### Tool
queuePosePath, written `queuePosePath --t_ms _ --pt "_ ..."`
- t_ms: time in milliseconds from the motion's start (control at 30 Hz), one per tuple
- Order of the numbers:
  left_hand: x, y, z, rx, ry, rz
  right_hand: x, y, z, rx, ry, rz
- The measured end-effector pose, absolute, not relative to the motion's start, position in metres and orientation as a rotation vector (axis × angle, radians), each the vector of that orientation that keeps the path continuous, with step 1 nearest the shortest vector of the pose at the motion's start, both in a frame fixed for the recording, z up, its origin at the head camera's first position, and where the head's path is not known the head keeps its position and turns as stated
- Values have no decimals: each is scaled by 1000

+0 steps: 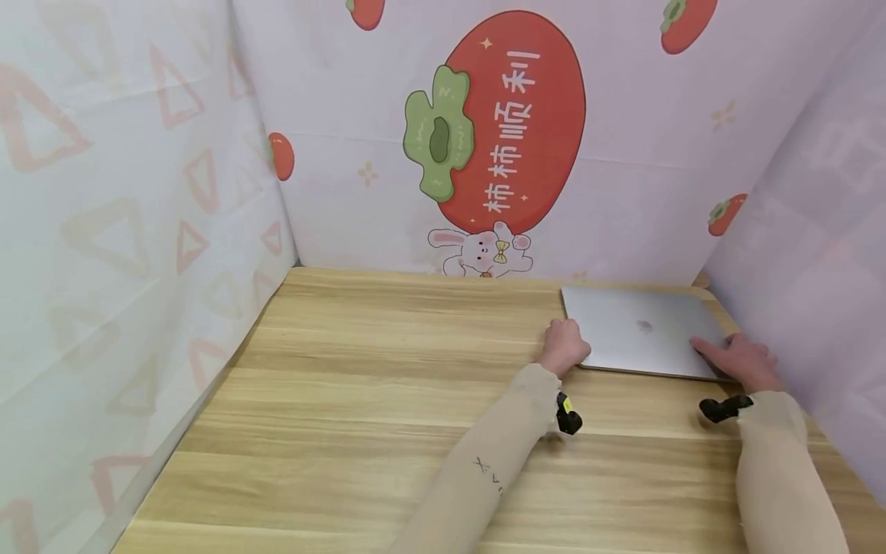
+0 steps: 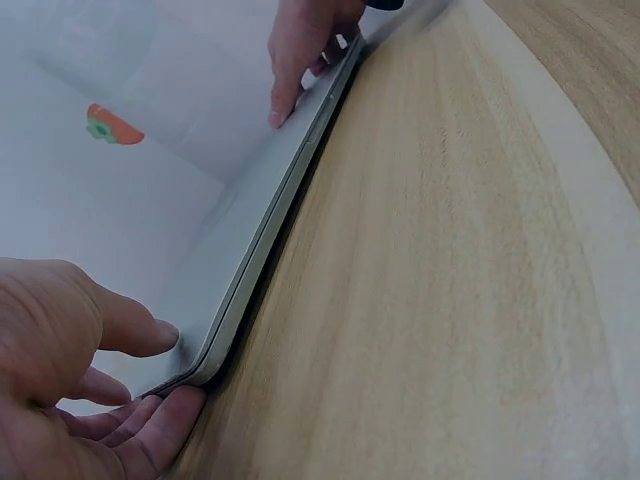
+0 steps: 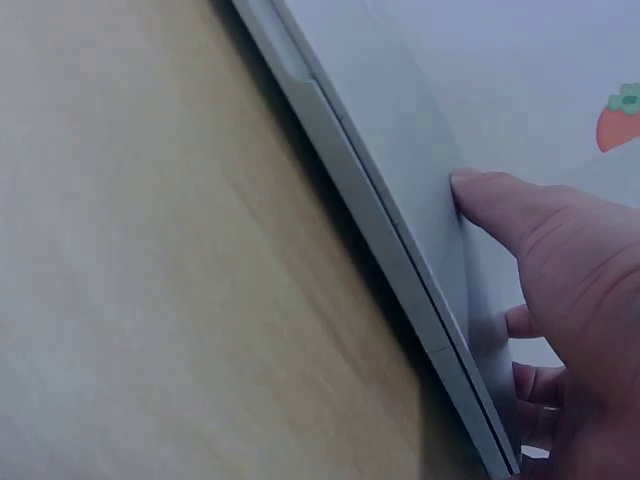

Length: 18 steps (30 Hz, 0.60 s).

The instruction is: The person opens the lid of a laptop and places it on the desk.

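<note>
A closed silver laptop (image 1: 616,335) with a fruit logo on its lid lies flat at the back right of the table. At its front left corner my left hand (image 1: 564,348) grips the edge; in the left wrist view, the thumb is over the lid and the other fingers (image 2: 165,425) are tucked under the corner. My right hand (image 1: 742,362) holds the right side, its thumb (image 3: 490,200) lying on the lid and its other fingers curled at the side edge, partly hidden. A dark gap shows under the laptop's front edge (image 3: 365,215).
The wood-grain table (image 1: 332,400) is walled by printed cloth: a left panel (image 1: 138,254), a back panel (image 1: 346,208) with a big red persimmon, and a right panel (image 1: 817,254) close beside my right hand. Black wrist devices (image 1: 569,415) sit below both hands.
</note>
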<state>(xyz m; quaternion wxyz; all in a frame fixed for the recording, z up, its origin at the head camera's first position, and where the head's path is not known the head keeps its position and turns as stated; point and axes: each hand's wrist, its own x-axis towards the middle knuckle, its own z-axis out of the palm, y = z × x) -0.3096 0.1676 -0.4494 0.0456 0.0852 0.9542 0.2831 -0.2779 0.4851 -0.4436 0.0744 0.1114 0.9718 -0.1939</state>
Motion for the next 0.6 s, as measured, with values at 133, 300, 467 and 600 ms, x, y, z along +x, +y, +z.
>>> queuePosePath --t_ms 133,300,467,600 --pt "-310 167 -451 242 2896 882 -277 482 -444 380 2918 -583" --pt "-310 166 -452 235 2893 857 -276 480 -446 424 2907 -592" --pt "-313 162 -455 224 2871 955 -274 479 -446 443 2906 -614" --pt "-315 158 -456 230 2842 1045 -273 477 -446 450 2899 -630"
